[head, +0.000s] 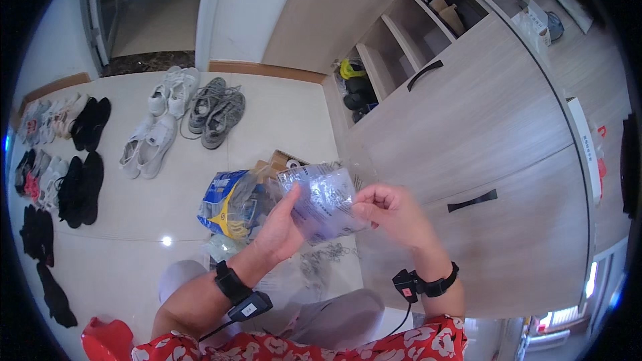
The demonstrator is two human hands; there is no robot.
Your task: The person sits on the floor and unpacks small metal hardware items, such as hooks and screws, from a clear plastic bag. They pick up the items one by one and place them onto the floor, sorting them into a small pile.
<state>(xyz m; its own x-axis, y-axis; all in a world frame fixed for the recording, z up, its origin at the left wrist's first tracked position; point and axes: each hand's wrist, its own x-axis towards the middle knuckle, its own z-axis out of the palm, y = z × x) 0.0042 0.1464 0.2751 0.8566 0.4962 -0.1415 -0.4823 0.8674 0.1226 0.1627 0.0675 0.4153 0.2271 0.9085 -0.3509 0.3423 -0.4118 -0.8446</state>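
Observation:
A clear plastic packet (pixel 326 200) with dark printing is held up between my two hands. My left hand (pixel 283 225) grips its left side, the thumb lying across the front. At the right edge, my right hand (pixel 388 210) pinches the plastic between thumb and fingertips. What is inside the packet I cannot tell. Behind my left hand, a blue, yellow and clear plastic bag (pixel 225 200) stands on the floor. A cardboard box (pixel 281 160) sits behind the packet, partly hidden by it. Crumpled clear plastic (pixel 224 246) lies beneath my left forearm.
A wooden shoe cabinet (pixel 476 110) rises on the right, its far door open on shelves. Grey sneakers (pixel 218 110) and white shoes (pixel 150 145) stand on the tiled floor (pixel 281 110). Several more shoes, including black ones (pixel 90 190), line the left. A red plastic object (pixel 107 338) is at lower left.

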